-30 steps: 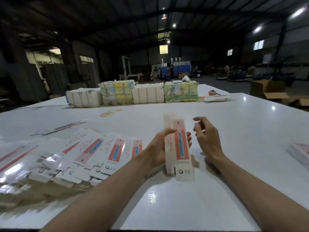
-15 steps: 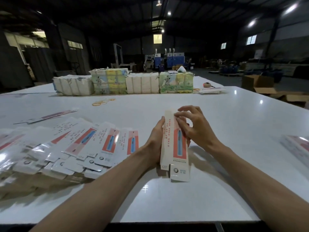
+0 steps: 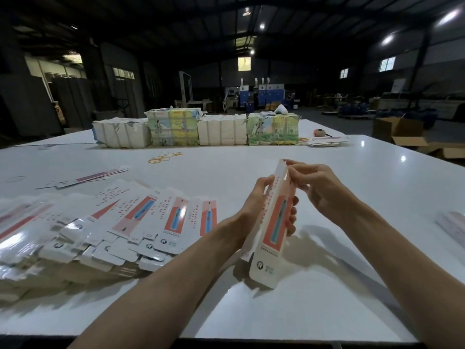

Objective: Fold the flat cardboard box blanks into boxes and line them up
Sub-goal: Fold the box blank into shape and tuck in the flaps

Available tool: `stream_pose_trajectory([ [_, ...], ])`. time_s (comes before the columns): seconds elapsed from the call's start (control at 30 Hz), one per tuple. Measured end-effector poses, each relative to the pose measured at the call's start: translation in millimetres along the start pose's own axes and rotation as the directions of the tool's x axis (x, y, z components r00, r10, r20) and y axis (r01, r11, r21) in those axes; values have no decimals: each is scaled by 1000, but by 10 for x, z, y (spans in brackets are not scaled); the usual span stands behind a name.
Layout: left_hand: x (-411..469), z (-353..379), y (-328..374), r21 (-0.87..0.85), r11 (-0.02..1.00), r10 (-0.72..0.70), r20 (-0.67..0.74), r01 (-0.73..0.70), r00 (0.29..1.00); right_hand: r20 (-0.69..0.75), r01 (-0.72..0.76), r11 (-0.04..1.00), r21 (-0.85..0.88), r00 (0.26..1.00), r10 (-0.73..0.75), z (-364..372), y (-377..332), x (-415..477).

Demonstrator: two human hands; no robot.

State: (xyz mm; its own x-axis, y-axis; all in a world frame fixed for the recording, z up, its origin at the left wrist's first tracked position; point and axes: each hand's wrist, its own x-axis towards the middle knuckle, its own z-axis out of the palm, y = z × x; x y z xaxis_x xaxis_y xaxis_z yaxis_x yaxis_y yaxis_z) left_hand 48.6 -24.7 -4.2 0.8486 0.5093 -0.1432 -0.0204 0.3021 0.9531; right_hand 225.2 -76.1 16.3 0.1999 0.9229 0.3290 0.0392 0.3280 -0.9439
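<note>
A long narrow white box blank [image 3: 273,222] with an orange panel and a blue toothbrush picture stands tilted above the white table [image 3: 352,197]. My left hand [image 3: 261,210] grips its middle, thumb on the left face and fingertips wrapped round the right edge. My right hand [image 3: 312,182] pinches the blank's top flap. A fanned stack of the same flat blanks [image 3: 120,222] lies on the table to the left.
Wrapped bundles of packs [image 3: 196,131] form a row across the far side of the table. Yellow rubber bands [image 3: 163,157] lie in front of them. A few loose blanks [image 3: 83,177] sit at far left, another pile [image 3: 453,225] at the right edge. An open carton [image 3: 400,132] stands beyond.
The blank has been squeezed from flat into a partly opened tube and tilted up. My right hand moved from the blank's front face up to its top flap.
</note>
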Motion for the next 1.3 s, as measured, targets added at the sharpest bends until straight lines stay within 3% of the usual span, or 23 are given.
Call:
stream_pose_trajectory([
  [0.1, 69, 62, -24, -31, 999, 13, -64, -15, 998, 48, 6, 996, 89, 999, -10, 31, 22, 1],
  [0.17, 108, 36, -53, -91, 995, 40, -83, -47, 996, -20, 35, 993, 111, 999, -33, 106, 55, -8],
  [0.27, 90, -100, -58, -294, 952, 55, -112, -86, 992, -96, 55, 999, -3, 994, -55, 253, 145, -51],
  [0.37, 53, -219, -59, -379, 919, 81, -92, -110, 992, -8, 19, 997, -81, 1000, -20, 389, 253, -128],
  [0.6, 83, -209, -154, 19, 972, 229, -329, -236, 916, -80, 127, 984, -128, 987, -138, 408, 225, -189],
  [0.67, 132, -220, -195, 164, 928, 373, -384, -335, 845, -103, 134, 973, -189, 983, -155, 392, 214, -178],
  [0.77, 150, -194, -180, 283, 829, 556, -324, -482, 765, -117, 148, 966, -210, 978, -175, 374, 208, -169],
  [0.87, 130, -114, -159, 249, 835, 542, -208, -491, 814, -111, 171, 963, -207, 974, -197, 355, 182, -172],
  [0.97, 108, -74, -162, 351, 800, 562, -154, -487, 813, -104, 169, 965, -199, 976, -192, 357, 163, -180],
  [1.17, 108, -113, -182, 264, 834, 529, -140, -484, 837, -72, 187, 958, -216, 976, -207, 337, 180, -172],
  [1.3, 135, -114, -208, 299, 851, 493, -176, -431, 852, -72, 165, 941, -294, 978, -194, 340, 201, -154],
])
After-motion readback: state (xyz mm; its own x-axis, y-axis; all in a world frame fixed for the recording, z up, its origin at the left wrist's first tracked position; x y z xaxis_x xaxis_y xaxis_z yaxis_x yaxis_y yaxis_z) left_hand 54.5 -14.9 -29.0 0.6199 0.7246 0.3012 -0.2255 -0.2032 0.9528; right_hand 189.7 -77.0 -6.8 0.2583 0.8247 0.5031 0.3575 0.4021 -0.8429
